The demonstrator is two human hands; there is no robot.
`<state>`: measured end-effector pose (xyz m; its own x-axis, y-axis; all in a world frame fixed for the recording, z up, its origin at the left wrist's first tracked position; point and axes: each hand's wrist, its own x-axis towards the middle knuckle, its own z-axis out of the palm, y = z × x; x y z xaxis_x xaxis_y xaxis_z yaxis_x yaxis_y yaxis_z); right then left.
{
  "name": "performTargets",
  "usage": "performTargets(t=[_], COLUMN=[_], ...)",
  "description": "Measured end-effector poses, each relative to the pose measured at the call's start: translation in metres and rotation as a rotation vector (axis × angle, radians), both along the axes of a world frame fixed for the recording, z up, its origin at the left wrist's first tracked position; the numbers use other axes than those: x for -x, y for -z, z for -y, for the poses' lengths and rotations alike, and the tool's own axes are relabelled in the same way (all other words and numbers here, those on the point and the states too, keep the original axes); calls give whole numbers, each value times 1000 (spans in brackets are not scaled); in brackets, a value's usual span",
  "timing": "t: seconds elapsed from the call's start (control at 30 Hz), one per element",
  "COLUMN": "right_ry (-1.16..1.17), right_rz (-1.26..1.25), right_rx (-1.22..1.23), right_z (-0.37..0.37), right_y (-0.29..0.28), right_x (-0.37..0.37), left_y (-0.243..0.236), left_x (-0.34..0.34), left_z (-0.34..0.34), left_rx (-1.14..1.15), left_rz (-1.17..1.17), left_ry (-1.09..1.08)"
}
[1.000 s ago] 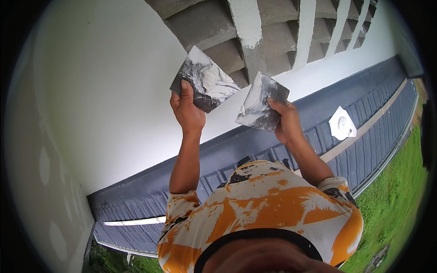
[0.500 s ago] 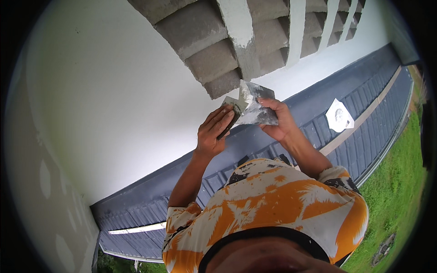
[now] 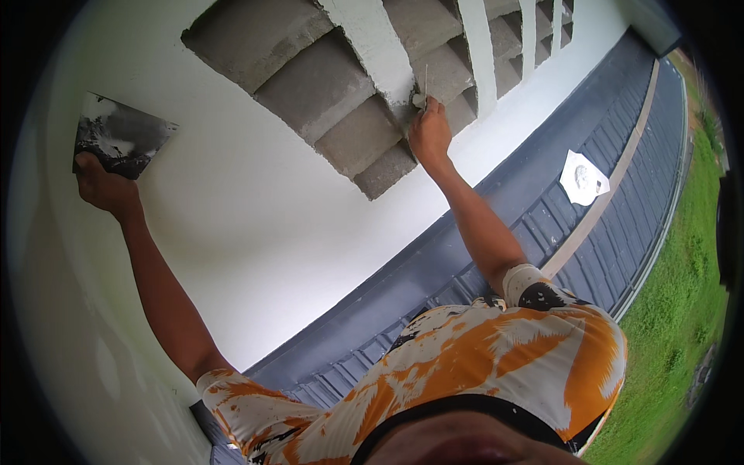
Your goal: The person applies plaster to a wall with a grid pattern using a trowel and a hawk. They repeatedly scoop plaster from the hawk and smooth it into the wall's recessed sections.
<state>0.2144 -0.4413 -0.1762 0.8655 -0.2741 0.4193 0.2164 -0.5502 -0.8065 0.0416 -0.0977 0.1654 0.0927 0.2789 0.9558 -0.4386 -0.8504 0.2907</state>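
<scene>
My left hand (image 3: 108,182) holds a square steel plate (image 3: 124,133) smeared with white paste, out at the far left in front of the white wall (image 3: 232,225). Higher up and right of centre, my right hand (image 3: 430,132) grips a thin scraper (image 3: 424,89), seen nearly edge-on, at the edge of a white upright (image 3: 372,54) between recessed grey concrete blocks (image 3: 314,93). Whether the scraper touches the upright is hard to tell; the fingers hide part of it.
A dark tiled roof (image 3: 635,217) runs along the foot of the wall, with a pale board (image 3: 581,236) along it. A white flat piece (image 3: 581,178) lies there. Beyond the roof edge, far below, is grass (image 3: 674,310).
My two hands, close together half a second ago, have parted: the left swung far left with its plate, the right rose with its scraper to the blocks. The view has shifted too.
</scene>
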Motion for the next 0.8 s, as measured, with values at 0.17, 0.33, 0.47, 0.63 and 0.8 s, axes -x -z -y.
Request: performTargets(t=[0.17,0.33,0.47,0.63,0.8], right_ry=[-123,76,-10,125,48], right_rz=[-78,-62,9,-14,-30], right_rx=[67,6,97,26,136], right_z=[-32,-28,-31,-27,-38], right_y=[19,20,35,19,14], right_x=[31,14,25,12,21], left_y=[0,-1,4,4,4], left_x=[-38,-31,-36,-36,-36], left_z=[-38,-56,-43,-38,-27], left_rx=[-122,-346,-304,-256,-297], left_rz=[183,245,243,220,241], left_ry=[-39,-324,-274,-250,-242])
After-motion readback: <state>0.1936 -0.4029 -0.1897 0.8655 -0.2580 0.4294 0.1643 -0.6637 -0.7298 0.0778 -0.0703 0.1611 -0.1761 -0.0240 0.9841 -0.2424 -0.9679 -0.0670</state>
